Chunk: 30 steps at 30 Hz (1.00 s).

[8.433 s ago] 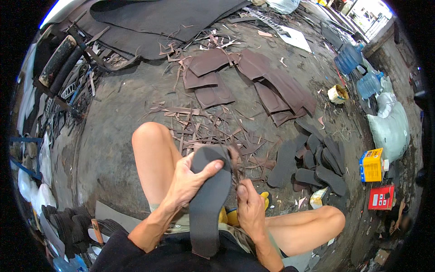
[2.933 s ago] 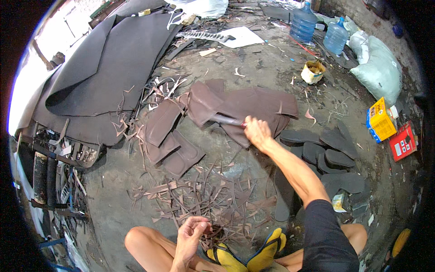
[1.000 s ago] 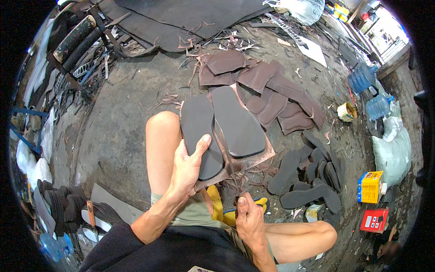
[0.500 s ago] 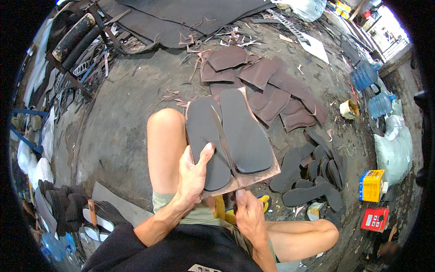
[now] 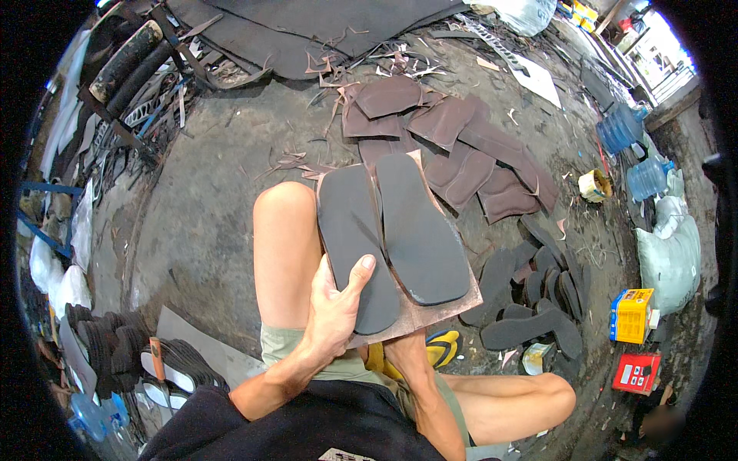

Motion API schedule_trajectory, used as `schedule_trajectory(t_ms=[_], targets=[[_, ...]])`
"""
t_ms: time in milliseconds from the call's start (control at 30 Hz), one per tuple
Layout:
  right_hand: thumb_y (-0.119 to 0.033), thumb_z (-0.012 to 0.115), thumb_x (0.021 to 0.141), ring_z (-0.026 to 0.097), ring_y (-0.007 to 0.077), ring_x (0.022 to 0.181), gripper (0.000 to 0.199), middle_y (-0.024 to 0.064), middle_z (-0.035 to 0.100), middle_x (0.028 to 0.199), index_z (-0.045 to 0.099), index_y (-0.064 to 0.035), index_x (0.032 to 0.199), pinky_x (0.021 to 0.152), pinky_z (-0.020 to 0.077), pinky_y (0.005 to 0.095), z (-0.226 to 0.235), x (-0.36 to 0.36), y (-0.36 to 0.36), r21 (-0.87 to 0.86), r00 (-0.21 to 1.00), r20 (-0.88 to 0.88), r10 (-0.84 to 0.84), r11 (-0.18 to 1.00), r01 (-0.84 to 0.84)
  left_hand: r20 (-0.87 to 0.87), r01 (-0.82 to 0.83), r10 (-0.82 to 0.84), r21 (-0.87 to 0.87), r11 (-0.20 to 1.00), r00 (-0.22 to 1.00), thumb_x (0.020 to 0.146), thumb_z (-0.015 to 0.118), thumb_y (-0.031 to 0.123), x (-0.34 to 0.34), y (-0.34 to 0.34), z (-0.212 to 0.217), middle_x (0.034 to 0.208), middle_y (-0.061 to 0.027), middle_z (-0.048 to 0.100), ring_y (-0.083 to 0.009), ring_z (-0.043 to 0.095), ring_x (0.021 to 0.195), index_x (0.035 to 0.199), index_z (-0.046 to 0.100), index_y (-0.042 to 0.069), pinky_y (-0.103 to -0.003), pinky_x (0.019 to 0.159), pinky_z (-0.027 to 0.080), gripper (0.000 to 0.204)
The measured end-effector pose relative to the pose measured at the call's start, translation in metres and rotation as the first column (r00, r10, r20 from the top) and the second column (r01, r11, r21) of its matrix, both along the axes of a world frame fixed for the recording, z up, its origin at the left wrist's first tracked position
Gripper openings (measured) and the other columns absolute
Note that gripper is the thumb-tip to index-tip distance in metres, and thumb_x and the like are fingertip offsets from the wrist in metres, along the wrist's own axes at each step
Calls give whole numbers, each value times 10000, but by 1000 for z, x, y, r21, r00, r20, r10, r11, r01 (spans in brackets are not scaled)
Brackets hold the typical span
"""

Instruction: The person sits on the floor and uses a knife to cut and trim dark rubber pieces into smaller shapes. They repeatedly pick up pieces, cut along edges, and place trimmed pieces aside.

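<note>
Left hand (image 5: 334,307) now clamping left sole (image 5: 355,242) on brown sheet (image 5: 419,311), sheet drawn closer, right hand (image 5: 403,353) hidden beneath, grip unclear.

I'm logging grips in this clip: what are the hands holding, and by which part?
The left hand clamps the near end of a dark sole onto a brown sheet. The right hand supports the sheet's near edge from below.

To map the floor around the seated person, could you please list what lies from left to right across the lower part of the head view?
Stack of dark sandal soles → left hand → yellow flip-flop → dark cut-out sole → yellow box
</note>
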State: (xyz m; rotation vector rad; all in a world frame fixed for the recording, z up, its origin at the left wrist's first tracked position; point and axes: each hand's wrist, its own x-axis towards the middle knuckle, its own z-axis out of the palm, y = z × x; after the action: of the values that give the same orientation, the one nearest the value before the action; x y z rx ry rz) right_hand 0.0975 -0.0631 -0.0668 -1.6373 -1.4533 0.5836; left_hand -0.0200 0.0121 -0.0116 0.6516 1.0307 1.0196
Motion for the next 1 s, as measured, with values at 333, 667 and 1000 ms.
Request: schedule_trajectory(t_ms=[333,667,1000], targets=[[-280,643,997,681,397,987,414,207,739,1020,670,-29,1325,863,537,488,-31,-5,29,68,998,-30,-46,997,48,-16,-13,13,22,1000,1000,1073,701,294,16,-2,-2,1361,-91,638,-161,611,1202,1468,512,4,-336,1042,524,525],[-352,663,1002,663,303,914,450,143,730,989,677,-33,1319,796,527,419,-40,22,52,14,997,-75,-3,1000,4,8,32,-32,-42,999,999,1062,720,315,6,5,3,1368,-121,629,-191,586,1228,1463,523,-6,-358,1070,494,550],[-425,683,1007,645,209,841,494,80,720,957,684,-37,1314,728,518,349,-43,41,62,-34,990,-141,5,999,-10,-33,184,-188,-105,977,982,1050,731,339,-23,5,9,1283,-80,652,-138,621,1109,1454,528,0,-312,962,546,564]])
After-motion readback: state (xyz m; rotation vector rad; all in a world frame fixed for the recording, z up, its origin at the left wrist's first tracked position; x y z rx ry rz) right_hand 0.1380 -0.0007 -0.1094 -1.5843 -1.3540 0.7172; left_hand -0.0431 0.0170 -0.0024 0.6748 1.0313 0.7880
